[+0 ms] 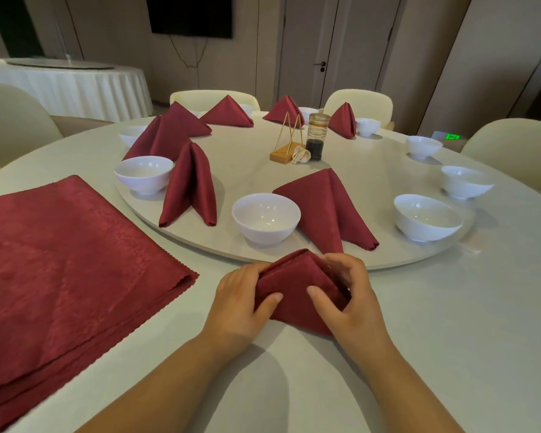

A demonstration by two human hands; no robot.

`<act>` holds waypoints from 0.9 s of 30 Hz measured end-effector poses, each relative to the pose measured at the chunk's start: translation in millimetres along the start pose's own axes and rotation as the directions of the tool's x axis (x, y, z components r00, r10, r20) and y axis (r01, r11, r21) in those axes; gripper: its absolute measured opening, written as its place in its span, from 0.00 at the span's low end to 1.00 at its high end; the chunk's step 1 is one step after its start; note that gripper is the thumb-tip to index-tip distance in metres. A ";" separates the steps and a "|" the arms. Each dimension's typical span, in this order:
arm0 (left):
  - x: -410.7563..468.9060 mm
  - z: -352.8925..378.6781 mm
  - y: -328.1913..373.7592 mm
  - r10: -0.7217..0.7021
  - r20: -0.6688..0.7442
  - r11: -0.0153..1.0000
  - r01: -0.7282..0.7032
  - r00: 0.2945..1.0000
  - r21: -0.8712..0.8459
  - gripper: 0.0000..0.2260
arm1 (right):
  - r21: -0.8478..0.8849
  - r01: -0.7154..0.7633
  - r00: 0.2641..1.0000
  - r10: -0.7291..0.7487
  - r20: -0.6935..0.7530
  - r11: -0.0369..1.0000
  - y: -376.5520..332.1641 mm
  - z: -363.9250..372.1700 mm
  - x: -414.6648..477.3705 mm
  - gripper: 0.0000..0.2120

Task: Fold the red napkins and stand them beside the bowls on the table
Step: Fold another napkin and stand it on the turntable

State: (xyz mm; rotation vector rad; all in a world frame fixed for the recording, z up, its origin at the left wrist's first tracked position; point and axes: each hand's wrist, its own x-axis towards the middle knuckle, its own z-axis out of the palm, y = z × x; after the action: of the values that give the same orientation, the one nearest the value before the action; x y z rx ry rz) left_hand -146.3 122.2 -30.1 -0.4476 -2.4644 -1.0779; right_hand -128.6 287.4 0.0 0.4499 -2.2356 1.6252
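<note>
A folded red napkin (294, 282) lies on the table just in front of the turntable (341, 170), shaped into a triangle. My left hand (241, 295) grips its left side, thumb curled over the cloth. My right hand (347, 292) grips its right side, fingers bent over the top fold. Behind them a white bowl (266, 218) stands on the turntable with a standing folded napkin (328, 207) to its right. Another standing napkin (189, 185) is beside a second bowl (144, 175). Several more folded napkins stand further round. A bowl (427, 217) at the right has no napkin beside it.
A stack of flat red napkins (69, 267) covers the table at my left. A gold stand (289, 142) and a sauce jar (316, 135) sit mid-turntable. Two more bowls (466, 181) stand at the right rim. Cream chairs (512, 151) ring the table.
</note>
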 end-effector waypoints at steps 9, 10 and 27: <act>1.9 -5.0 -3.2 -0.028 0.064 0.989 0.037 0.998 -0.145 0.18 | -0.073 0.078 0.996 -0.081 -0.040 0.994 7.0 -7.8 6.0 0.04; 3.4 -7.7 -5.3 -0.035 0.066 0.989 0.044 0.997 -0.144 0.21 | -0.081 0.089 0.994 -0.094 -0.064 0.993 7.3 -9.7 6.0 0.03; 18.3 -22.1 -15.8 -0.233 0.266 0.903 0.106 0.935 0.417 0.59 | -0.109 0.064 0.989 -0.078 -0.128 0.992 10.6 -23.5 10.2 0.08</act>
State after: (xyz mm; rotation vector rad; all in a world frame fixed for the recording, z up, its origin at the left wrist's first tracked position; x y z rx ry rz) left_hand -163.8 97.7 -17.3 -0.2907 -2.9579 -0.5652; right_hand -140.4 312.3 2.4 0.3784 -2.1684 1.4510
